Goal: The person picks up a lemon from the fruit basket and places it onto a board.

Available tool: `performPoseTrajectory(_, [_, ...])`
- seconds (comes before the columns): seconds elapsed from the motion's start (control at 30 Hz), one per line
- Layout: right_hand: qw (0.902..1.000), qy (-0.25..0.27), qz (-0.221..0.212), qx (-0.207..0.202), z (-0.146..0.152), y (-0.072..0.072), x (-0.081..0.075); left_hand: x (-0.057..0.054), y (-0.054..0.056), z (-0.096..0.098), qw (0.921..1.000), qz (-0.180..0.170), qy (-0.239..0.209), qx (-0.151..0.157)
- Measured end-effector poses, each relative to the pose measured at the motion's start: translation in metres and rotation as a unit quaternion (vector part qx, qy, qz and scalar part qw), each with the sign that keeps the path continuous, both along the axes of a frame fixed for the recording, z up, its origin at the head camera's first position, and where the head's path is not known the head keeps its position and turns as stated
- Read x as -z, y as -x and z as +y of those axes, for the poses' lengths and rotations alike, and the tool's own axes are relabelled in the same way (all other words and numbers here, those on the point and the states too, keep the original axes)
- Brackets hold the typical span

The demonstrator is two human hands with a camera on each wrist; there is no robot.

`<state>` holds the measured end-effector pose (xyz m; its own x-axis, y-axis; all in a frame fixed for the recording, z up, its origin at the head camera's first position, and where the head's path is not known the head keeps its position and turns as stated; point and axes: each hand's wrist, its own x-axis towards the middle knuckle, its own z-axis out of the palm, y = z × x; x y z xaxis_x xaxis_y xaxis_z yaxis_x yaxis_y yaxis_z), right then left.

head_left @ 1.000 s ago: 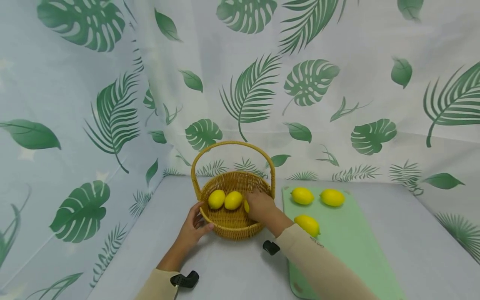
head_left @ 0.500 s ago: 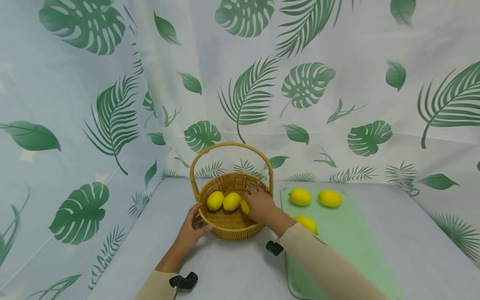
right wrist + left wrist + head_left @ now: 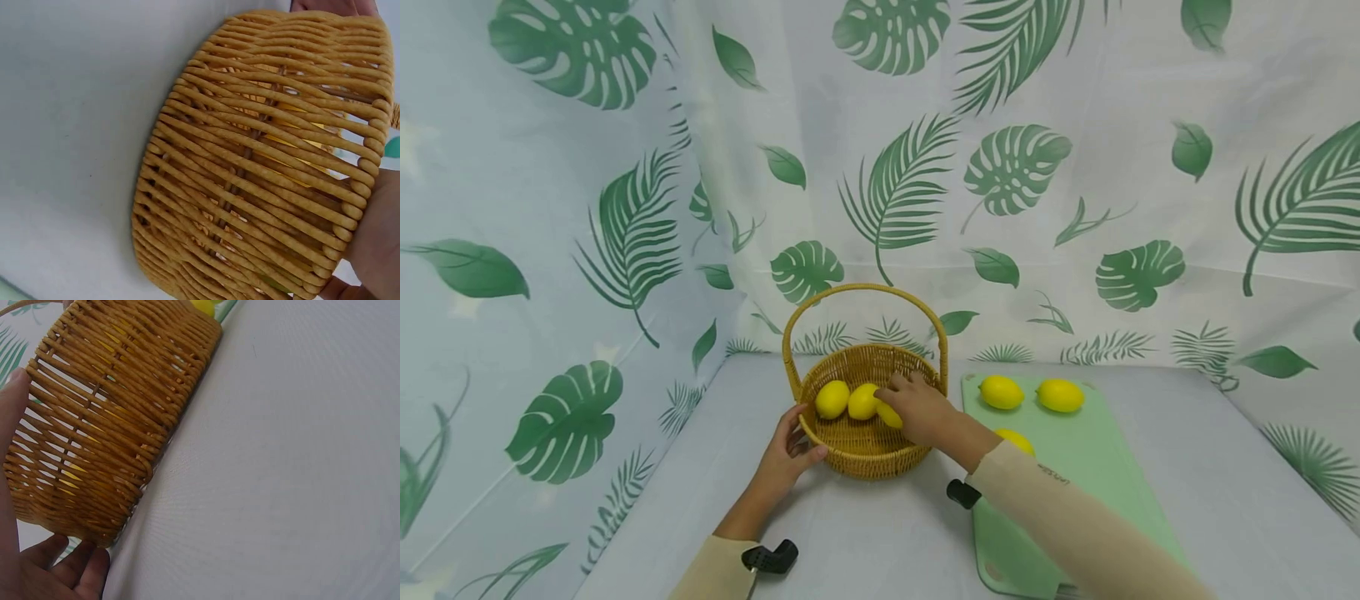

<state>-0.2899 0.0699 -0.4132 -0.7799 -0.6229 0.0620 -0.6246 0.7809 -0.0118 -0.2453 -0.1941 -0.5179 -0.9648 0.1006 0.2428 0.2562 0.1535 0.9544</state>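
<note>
Lemon [image 3: 890, 415] is clasped beneath curled right hand [image 3: 928, 414], within basket [image 3: 867, 467] | basket's side is clamped by left hand [image 3: 784, 458] | lemon judged light, firm, slippery; best cupped round its middle | basket likely light, springy; best steadied by rim

A person's two arms, in beige sleeves, stretch over a desk [image 3: 880, 533] toward its far edge and slant inward; the left sleeve [image 3: 711, 571] leaves the left wrist [image 3: 747, 510] and some forearm bare, while the right sleeve [image 3: 1067, 521] reaches nearly to the right hand [image 3: 928, 414]. The left hand [image 3: 785, 458] grips sideways, its thumb [image 3: 11, 403] well apart from the curved fingers [image 3: 92, 575]; the right hand lies nearer the desk's far edge, palm down, back upward, fingers bent and directed toward the left edge.
</note>
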Motion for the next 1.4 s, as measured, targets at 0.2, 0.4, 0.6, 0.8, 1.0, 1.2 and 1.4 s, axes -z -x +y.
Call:
performPoseTrajectory(0.2, [0.9995, 0.011, 0.01, -0.029, 0.001, -0.002, -0.003, -0.002, 0.001, 0.0, 0.9999, -0.007, 0.001, -0.01])
performPoseTrajectory(0.4, [0.9994, 0.018, -0.017, -0.025, 0.006, -0.005, -0.004, 0.0, 0.0, 0.001, 0.9997, -0.017, 0.013, -0.008])
performPoseTrajectory(0.6, [0.999, 0.009, -0.026, -0.035, 0.011, -0.007, -0.009, 0.005, -0.003, 0.001, 0.9994, -0.032, 0.012, -0.011])
performPoseTrajectory(0.8, [0.9962, -0.032, 0.019, -0.079, 0.015, -0.01, -0.012, -0.008, -0.011, 0.002, 0.9992, -0.039, -0.001, 0.01])
performPoseTrajectory(1.0, [0.9918, -0.047, 0.053, -0.106, 0.018, -0.014, -0.017, -0.018, -0.016, 0.004, 0.9992, -0.038, -0.001, 0.015])
performPoseTrajectory(1.2, [0.9881, -0.046, 0.083, -0.121, 0.025, -0.018, -0.024, 0.001, -0.003, 0.001, 0.9997, -0.024, 0.002, -0.003])
performPoseTrajectory(1.4, [0.9844, -0.057, 0.107, -0.128, 0.029, -0.021, -0.03, -0.002, -0.002, 0.0, 0.9998, -0.018, -0.002, 0.001])
